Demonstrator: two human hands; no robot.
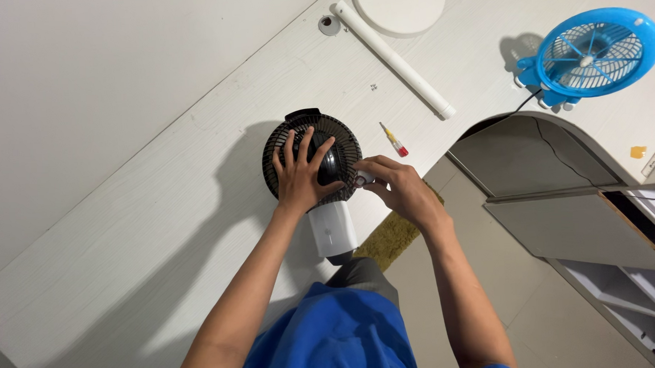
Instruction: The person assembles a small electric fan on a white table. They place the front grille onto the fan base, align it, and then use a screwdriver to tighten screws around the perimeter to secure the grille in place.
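A black round fan head (pixel 344 143) with a grille lies face down on the white desk (pixel 162 233), its white neck piece (pixel 332 231) reaching toward me over the desk edge. My left hand (pixel 299 176) lies spread over the fan's glossy black motor housing and presses on it. My right hand (pixel 396 189) sits at the fan's right side, its fingertips pinched on a small white part against the housing. A small screwdriver (pixel 394 140) with a yellow and red handle lies on the desk just right of the fan.
A white pole (pixel 396 60) and a round white base (pixel 399 6) lie at the far side of the desk. A small blue fan (pixel 591 55) stands at the right. Two tiny screws (pixel 373 87) lie near the pole. A grey pull-out shelf (pixel 552 183) sits below the desk cut-out.
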